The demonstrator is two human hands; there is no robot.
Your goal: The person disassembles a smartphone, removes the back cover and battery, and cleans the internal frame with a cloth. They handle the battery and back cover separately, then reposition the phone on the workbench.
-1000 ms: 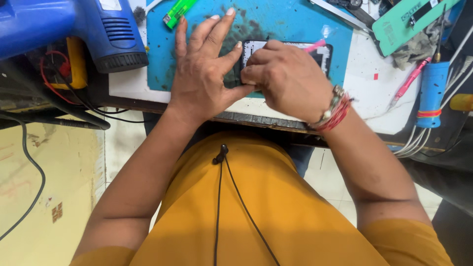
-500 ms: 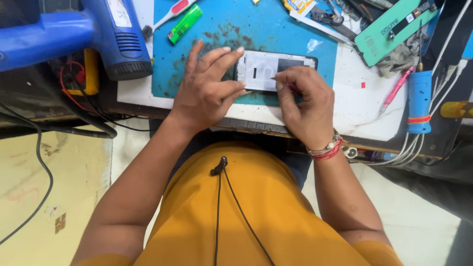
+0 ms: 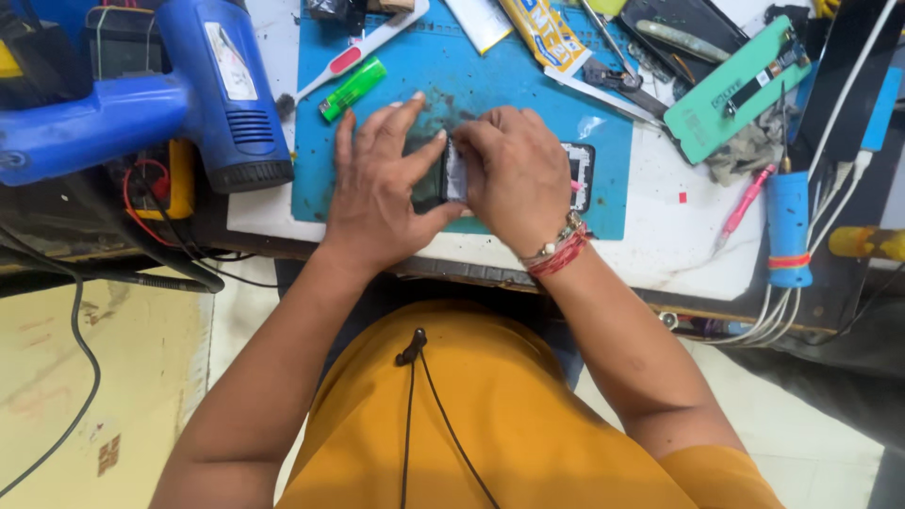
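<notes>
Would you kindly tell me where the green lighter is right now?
In the head view, the green lighter lies on the blue mat, upper left, beyond the left hand, beside the blue heat gun.

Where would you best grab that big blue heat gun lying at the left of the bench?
Probably by its long blue handle, coming from the left. The blue heat gun lies on its side with the handle stretching leftward, clear of the person's left hand and right hand, which are busy on the small flat device. The dark nozzle end points toward the bench's front edge and may be hot.

Left hand (image 3: 377,193) and right hand (image 3: 514,174) gripping a phone (image 3: 452,174), blue mat (image 3: 528,75), heat gun (image 3: 141,104)
</notes>
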